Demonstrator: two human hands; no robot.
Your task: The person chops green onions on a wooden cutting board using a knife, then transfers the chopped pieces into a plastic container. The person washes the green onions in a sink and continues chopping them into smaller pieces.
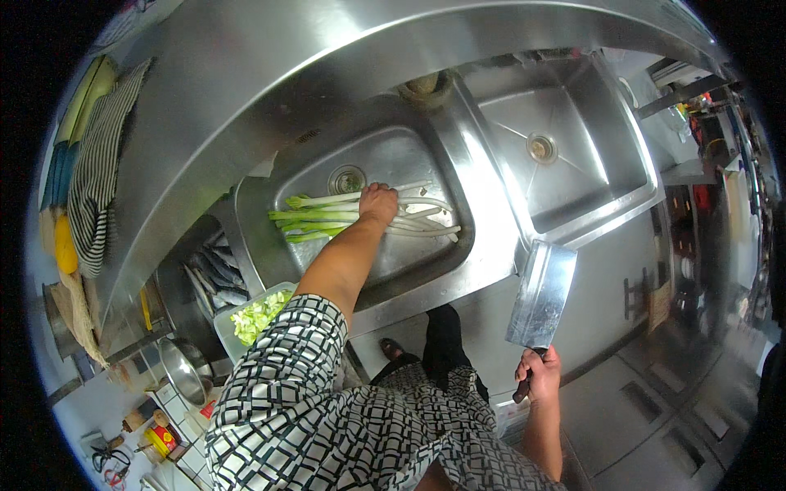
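Several long leeks or large green onions lie in the left basin of a stainless steel sink, green ends left and white ends right. My left hand is closed around part of the bunch near its middle, beside the drain strainer. Out to the right, my right hand grips the dark handle of a cleaver. Its broad blade points up, away from me, in front of the sink's edge. Under my left arm, a plastic container holds chopped pale green vegetable.
Whole fish lie in a dark recess left of the sink. The right basin has its own drain. A steel bowl stands at lower left, near scissors. A striped cloth hangs at far left.
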